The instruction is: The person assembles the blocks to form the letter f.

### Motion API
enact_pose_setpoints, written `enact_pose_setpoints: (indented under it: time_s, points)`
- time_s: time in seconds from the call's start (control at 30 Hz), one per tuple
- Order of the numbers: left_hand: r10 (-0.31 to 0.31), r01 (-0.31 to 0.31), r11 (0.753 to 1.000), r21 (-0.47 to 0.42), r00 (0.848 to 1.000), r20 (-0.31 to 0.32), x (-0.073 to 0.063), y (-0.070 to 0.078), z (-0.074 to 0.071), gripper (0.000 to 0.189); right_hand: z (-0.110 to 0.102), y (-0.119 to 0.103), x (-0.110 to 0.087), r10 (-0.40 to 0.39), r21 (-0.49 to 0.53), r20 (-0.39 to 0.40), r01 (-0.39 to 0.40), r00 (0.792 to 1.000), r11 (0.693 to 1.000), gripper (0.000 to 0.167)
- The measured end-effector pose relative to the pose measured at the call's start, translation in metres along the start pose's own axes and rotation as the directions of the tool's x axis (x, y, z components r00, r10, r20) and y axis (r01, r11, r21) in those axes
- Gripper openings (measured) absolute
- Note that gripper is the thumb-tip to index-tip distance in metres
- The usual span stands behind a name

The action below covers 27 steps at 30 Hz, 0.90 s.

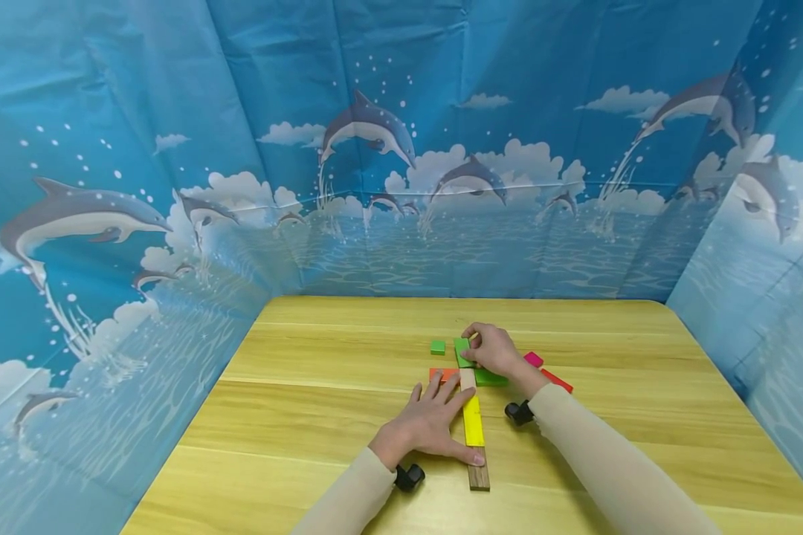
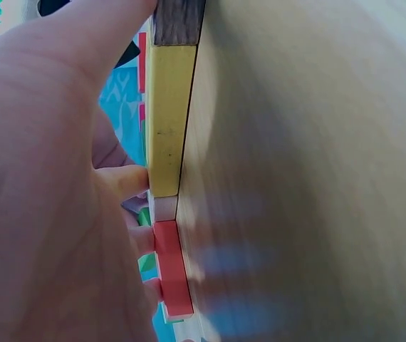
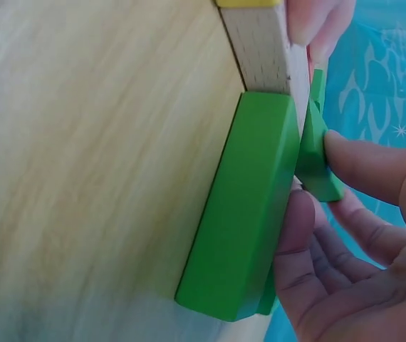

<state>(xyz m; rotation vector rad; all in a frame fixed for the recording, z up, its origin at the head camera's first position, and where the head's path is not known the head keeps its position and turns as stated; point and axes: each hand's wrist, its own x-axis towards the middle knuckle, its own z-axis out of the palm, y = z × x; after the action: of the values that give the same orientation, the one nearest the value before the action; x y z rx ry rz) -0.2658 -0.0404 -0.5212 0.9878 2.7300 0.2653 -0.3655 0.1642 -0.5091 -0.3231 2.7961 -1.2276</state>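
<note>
My left hand [image 1: 431,423] lies with fingers spread over a row of blocks. Its thumb rests on the dark brown block [image 1: 479,479], and its fingertips touch the yellow block [image 1: 473,423] and the orange-red block [image 2: 172,267]. A pale wooden block [image 1: 467,378] joins the yellow one at its far end, with the orange-red block to its left and a long green block [image 3: 238,206] to its right. At the far end of the row, my right hand [image 1: 495,349] pinches another green block [image 1: 462,351] between thumb and fingers; it looks tilted in the right wrist view.
A small green block [image 1: 438,347] stands left of the held one. Beyond the right forearm lie a magenta block [image 1: 534,360] and a red block [image 1: 558,380]. The wooden table [image 1: 294,357] ends at a dolphin-print curtain [image 1: 388,245].
</note>
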Motion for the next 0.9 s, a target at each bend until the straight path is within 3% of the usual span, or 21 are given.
enact_pose_setpoints:
  time_s: [0.37, 0.9]
  points:
    - [-0.003, 0.003, 1.0, 0.003, 1.0, -0.003, -0.0003, 0.0002, -0.0003, 0.113, -0.0007, 0.002, 0.0036, -0.015, -0.212, 0.043, 0.023, 0.999, 0.977, 0.034]
    - [0.002, -0.002, 1.0, -0.009, 1.0, 0.007, 0.0002, -0.0003, 0.0007, 0.113, -0.006, -0.0023, -0.0016, -0.03, -0.225, 0.054, 0.041, 0.998, 0.973, 0.044]
